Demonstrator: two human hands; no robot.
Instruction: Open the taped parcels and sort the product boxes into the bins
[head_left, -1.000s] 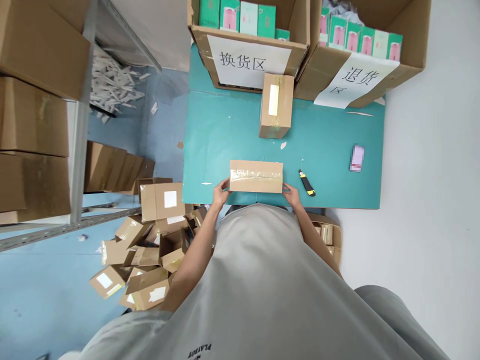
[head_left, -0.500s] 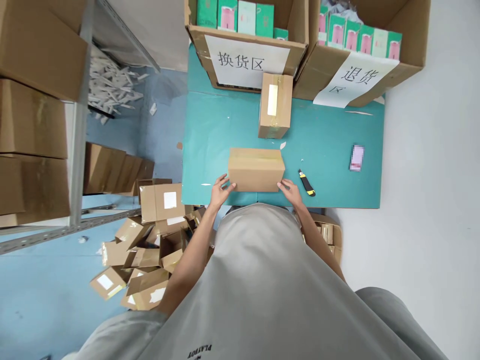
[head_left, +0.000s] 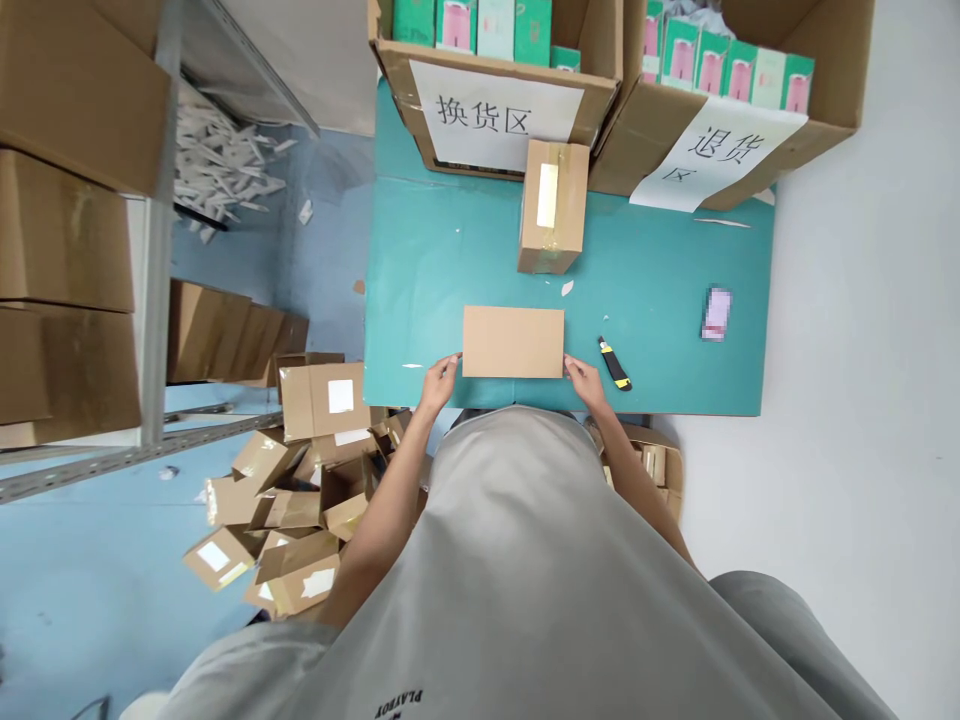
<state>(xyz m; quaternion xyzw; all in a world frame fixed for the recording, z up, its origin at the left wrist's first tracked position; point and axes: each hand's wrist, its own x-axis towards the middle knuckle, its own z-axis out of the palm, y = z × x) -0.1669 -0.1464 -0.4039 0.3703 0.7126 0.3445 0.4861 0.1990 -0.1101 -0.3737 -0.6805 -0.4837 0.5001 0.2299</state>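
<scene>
Head view is showing which thing between the hands?

— It is showing a plain cardboard box, lying near the centre of the frame, above the near edge of the green table. Its smooth brown face is looking to the camera.

— And how is each hand standing?

— The left hand is grasping the plain cardboard box at its left end, with the fingers touching near the lower corner. The right hand is grasping the right end in the same manner, so the box is staying between both hands. Whether it is resting fully on the table, one cannot tell.

— What is lying to the right side?

— A black and yellow cutter is lying at a slant, near the right hand. Farther right, a blurred pinkish object is lying near the table's right edge.

— And in the upper part?

— A taped box with a white label is standing at upper centre, in front of two large open cartons. These are carrying white paper signs and are holding green and pink boxes.

— Is something filling the lower left?

— Yes, a pile of cardboard boxes is lying beside the table, over the blue floor.
</scene>
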